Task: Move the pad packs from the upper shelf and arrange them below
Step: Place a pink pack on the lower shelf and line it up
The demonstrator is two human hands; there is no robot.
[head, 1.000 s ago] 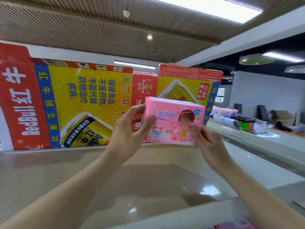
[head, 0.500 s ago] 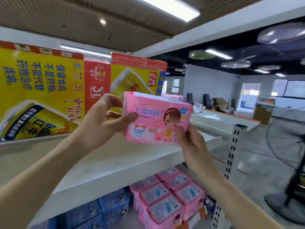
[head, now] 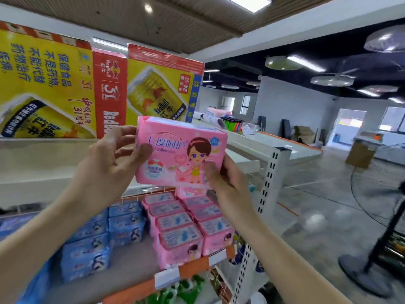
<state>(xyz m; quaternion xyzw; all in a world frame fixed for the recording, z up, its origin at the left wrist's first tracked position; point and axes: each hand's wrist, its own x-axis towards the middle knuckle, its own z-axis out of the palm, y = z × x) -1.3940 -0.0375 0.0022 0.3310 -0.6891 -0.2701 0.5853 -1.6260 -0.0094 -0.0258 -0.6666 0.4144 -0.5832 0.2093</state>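
Holding pink pack (head: pixel 179 154): left hand (head: pixel 109 156), right hand (head: pixel 228 178); lower shelf (head: pixel 131 266) carries more.

Red Bull cartons (head: pixel 54 84) stacked up top left, floor fan (head: pixel 361 277) far right, cardboard box (head: pixel 360 153) beyond it.

Bright overhead light, warped, blurred edges

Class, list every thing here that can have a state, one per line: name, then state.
Held pad pack: in the air, front facing camera.
Left hand: grips the pack's left edge.
Right hand: grips its lower right corner.
Pink packs: stacked on lower shelf.
Blue packs: stacked beside them.
Cartons: standing on upper shelf.
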